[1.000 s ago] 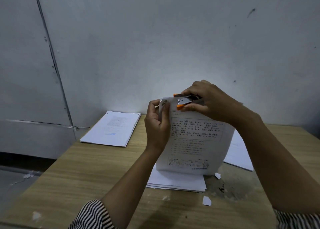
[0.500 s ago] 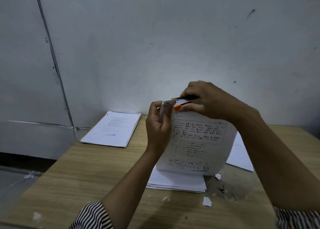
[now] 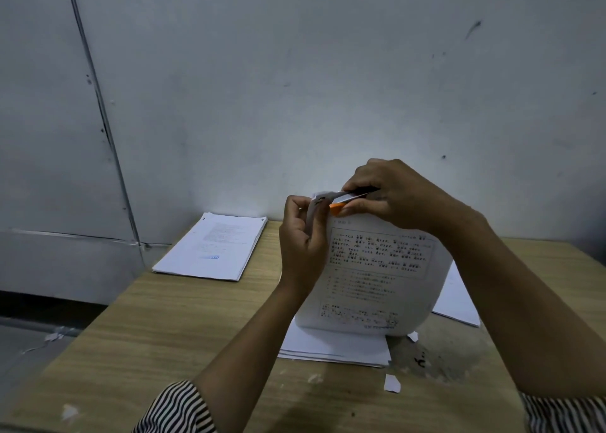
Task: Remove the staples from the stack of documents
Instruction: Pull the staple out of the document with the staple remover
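At the document's (image 3: 377,268) top corner, left hand (image 3: 303,235) pinching paper, right hand (image 3: 393,193) gripping staple remover (image 3: 344,199), now lower.

— Where does the one view look from?
— From the person's head, facing forward and slightly down across the desk (image 3: 137,334) toward the wall (image 3: 328,88).
— How near?
— Close: both forearms reach in from the bottom edge, hands at centre. The wide lens bends the wall seam (image 3: 98,111). No second view shares the scene.
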